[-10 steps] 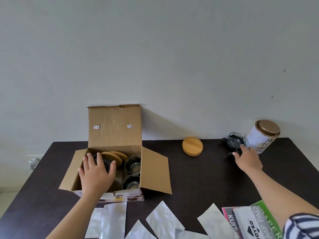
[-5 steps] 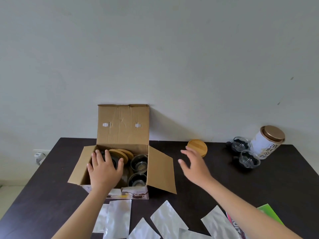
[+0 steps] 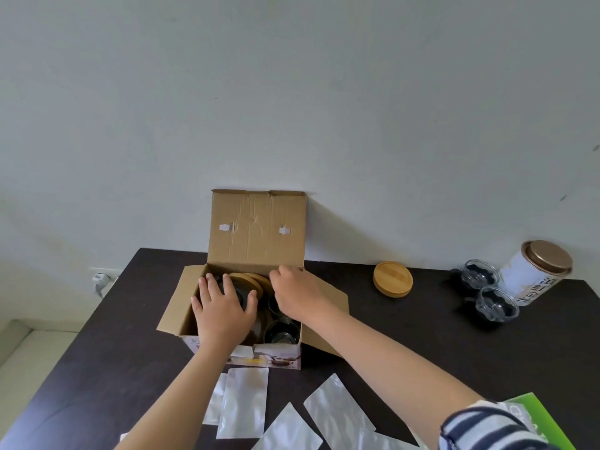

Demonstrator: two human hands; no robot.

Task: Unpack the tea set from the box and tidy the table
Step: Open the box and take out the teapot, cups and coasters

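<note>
An open cardboard box (image 3: 256, 235) stands at the back of the dark table (image 3: 406, 336), its lid flap upright against the wall. Inside are a dark round teapot, wooden lids (image 3: 248, 280) and glass cups (image 3: 281, 331). My left hand (image 3: 220, 311) lies flat on the teapot with its fingers spread. My right hand (image 3: 298, 295) reaches into the box from the right, over the cups, with its fingers curled down by the wooden lids; the fingertips are hidden. Two glass cups (image 3: 480, 276) (image 3: 496, 305) and one wooden lid (image 3: 393, 279) stand on the table to the right.
A white tin with a gold lid (image 3: 535, 274) leans at the far right by the cups. Several silver foil pouches (image 3: 242, 401) lie along the front edge, beside a green booklet (image 3: 535, 417). A wall socket (image 3: 99, 279) sits left of the table.
My right hand left the glass cup at the right, swung left across the table and now reaches into the box. My left hand has stayed on the teapot.
</note>
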